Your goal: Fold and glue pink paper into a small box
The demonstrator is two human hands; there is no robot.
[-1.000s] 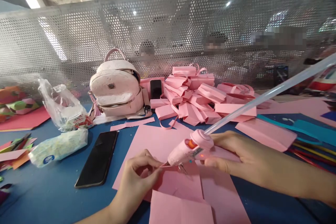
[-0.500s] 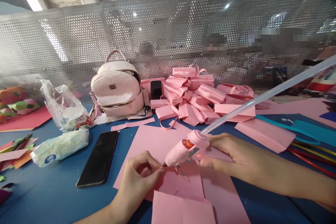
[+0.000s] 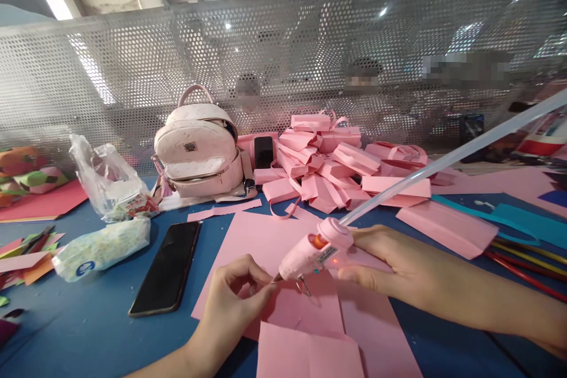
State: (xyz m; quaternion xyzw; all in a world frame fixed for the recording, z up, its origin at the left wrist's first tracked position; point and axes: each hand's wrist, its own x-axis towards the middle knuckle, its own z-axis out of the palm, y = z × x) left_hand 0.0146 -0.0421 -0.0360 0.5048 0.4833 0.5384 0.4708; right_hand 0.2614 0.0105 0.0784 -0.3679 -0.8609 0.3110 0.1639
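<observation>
My right hand [image 3: 376, 263] grips a pink hot glue gun [image 3: 305, 254], and a long clear glue stick [image 3: 411, 180] juts from its back end toward the upper right. The gun's nozzle points down and left, right at the fingertips of my left hand [image 3: 241, 292]. Thumb and forefinger of that hand are pinched on the edge of a folded pink paper piece [image 3: 305, 307]; what exactly lies between them is mostly hidden. Under it are flat pink paper sheets [image 3: 230, 242], and a folded pink paper flap [image 3: 308, 351] lies nearest me.
Behind the sheets rises a pile of folded pink paper pieces [image 3: 328, 159] beside a cream backpack [image 3: 197, 147]. A black phone [image 3: 166, 269], a tissue pack [image 3: 104, 248] and a plastic bag [image 3: 104, 180] lie to the left. Blue paper [image 3: 527, 221] is at right. A perforated metal screen [image 3: 283, 59] stands behind.
</observation>
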